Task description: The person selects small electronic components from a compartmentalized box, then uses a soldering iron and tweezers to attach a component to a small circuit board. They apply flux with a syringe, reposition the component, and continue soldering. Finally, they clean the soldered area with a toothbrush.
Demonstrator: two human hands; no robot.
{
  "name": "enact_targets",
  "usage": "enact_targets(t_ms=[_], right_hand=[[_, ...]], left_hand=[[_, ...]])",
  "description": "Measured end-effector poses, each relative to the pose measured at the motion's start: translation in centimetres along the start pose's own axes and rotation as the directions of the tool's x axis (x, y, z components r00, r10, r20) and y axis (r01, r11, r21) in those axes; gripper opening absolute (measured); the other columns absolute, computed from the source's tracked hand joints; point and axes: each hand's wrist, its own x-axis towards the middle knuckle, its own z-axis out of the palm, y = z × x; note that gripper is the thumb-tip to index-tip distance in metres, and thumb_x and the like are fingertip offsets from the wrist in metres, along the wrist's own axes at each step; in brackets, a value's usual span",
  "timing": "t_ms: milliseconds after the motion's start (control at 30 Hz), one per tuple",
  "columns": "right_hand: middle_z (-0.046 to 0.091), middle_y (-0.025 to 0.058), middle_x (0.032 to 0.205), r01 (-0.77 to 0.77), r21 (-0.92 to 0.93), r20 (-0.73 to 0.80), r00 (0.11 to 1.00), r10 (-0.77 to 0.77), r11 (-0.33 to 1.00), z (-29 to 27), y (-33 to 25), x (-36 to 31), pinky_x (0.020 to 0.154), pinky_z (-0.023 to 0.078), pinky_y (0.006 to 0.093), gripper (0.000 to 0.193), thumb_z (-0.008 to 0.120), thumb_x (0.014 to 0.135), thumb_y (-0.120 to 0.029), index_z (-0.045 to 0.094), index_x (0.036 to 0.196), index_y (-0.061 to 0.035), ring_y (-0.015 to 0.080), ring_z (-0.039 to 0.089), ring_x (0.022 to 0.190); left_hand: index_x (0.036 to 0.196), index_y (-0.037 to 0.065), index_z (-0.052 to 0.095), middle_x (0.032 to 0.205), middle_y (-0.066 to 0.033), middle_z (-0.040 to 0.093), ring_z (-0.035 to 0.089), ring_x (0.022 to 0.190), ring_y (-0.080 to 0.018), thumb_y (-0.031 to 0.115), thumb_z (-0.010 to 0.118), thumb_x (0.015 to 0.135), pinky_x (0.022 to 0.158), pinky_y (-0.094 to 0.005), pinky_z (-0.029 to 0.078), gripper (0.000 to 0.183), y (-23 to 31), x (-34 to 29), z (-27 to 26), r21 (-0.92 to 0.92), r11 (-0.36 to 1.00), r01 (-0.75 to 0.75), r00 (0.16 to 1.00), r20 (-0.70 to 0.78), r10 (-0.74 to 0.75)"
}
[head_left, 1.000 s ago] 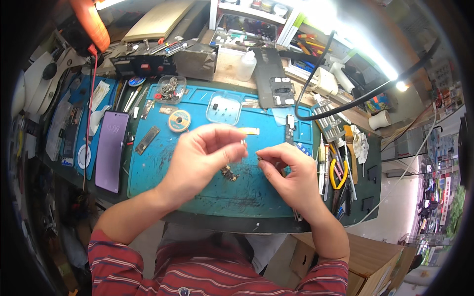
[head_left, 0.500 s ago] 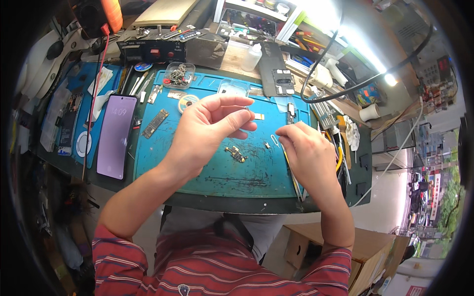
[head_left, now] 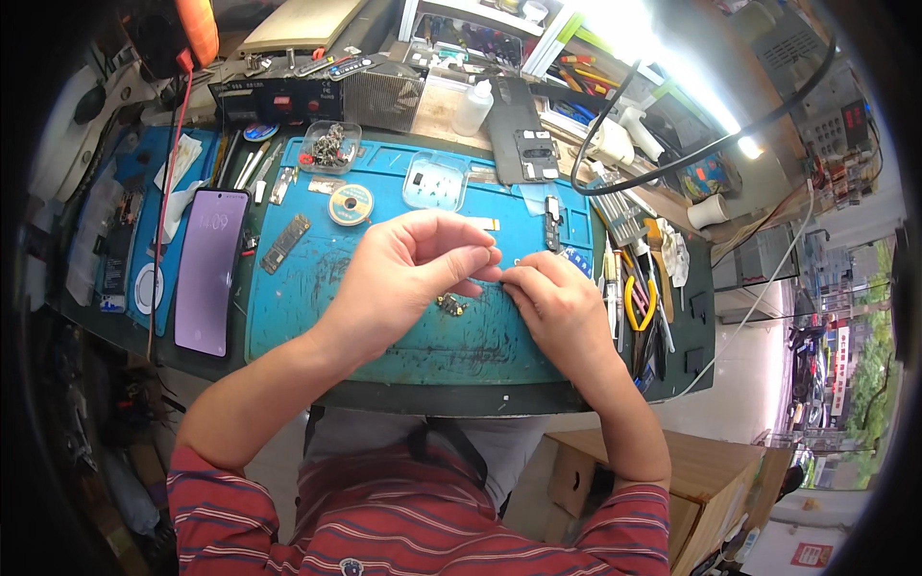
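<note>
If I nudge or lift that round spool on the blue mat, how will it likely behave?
The spool lies flat on the blue mat, so a push would probably slide it rather than tip it. Its round rim suggests it could roll if stood on edge. Its even disc shape looks stiff, so it should likely hold its form when gripped.

Bright tube light [head_left: 699,88] overhead, 1 wooden cabinet [head_left: 701,456], pale floor [head_left: 741,353], greenery [head_left: 874,389] at right.
</note>
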Motion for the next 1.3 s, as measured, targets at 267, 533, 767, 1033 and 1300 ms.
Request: enact_targets(t_ms=[267, 533, 767, 1033, 1300], right_hand=[[0.067, 0.0088, 0.091, -0.039, 0.066, -0.111, 0.993, 0.046, 0.997, 0.3, 0.2, 0.0, 0.070, 0.055, 0.0348, 0.021, 0.068, 0.085, 0.002, 0.071, 0.105, -0.0033, 0.0256, 0.068, 0.083], [0.072, 0.0047, 0.109, -0.436, 0.891, 0.333, 0.817, 0.471, 0.127, -1.4, 0.8, -0.3, 0.075, 0.051, 0.0255, 0.033, 0.071, 0.099, -0.015, 0.067, 0.129, -0.0020, 0.0121, 0.068, 0.093], [0.073, 0.0068, 0.107, -0.446, 0.868, 0.496, 0.780, 0.381, -0.217, -1.1, 1.7, -0.6, 0.075, 0.050, 0.0241, 0.034, 0.075, 0.096, -0.014, 0.067, 0.126, 0.0000, 0.0136, 0.070, 0.093], [0.073, 0.0070, 0.106, -0.452, 0.860, 0.510, 0.780, 0.361, -0.238, -1.1, 1.6, -0.4, 0.075, 0.050, 0.0244, 0.033, 0.075, 0.096, -0.014, 0.067, 0.125, -0.0004, 0.0134, 0.070, 0.092], [0.074, 0.0066, 0.106, -0.448, 0.869, 0.495, 0.781, 0.381, -0.210, -1.1, 1.6, -0.5, 0.074, 0.051, 0.0248, 0.029, 0.074, 0.097, -0.014, 0.068, 0.122, -0.0003, 0.0126, 0.070, 0.090]], left_hand=[[0.118, -0.002, 0.066, 0.116, -0.0146, 0.073, 0.073, 0.107, -0.0220, 0.002, 0.068, 0.098, 0.093, -0.0329, 0.060, 0.020, 0.0, 0.0, 0.5, 0.046, 0.999, 0.003, 1.000, 0.004, -0.003], [0.119, -0.004, 0.066, 0.114, -0.0133, 0.073, 0.073, 0.107, -0.0204, -0.005, 0.068, 0.096, 0.095, -0.0320, 0.060, 0.023, -0.6, -0.2, 0.8, 0.195, 0.978, -0.071, 0.997, 0.009, 0.070], [0.116, -0.004, 0.068, 0.112, -0.0101, 0.073, 0.073, 0.105, -0.0171, -0.005, 0.067, 0.096, 0.093, -0.0286, 0.059, 0.020, -0.7, -0.4, 1.2, 0.290, 0.956, -0.042, 0.999, 0.006, 0.042], [0.115, -0.003, 0.068, 0.113, -0.0094, 0.074, 0.073, 0.105, -0.0168, -0.005, 0.067, 0.096, 0.090, -0.0268, 0.059, 0.020, -0.9, -0.5, 1.1, 0.297, 0.953, -0.067, 0.998, 0.019, 0.065], [0.114, -0.004, 0.070, 0.109, -0.0083, 0.074, 0.072, 0.104, -0.0144, -0.003, 0.068, 0.096, 0.091, -0.0265, 0.059, 0.018, -0.8, -0.4, 1.3, 0.294, 0.954, -0.055, 0.998, 0.009, 0.055]])
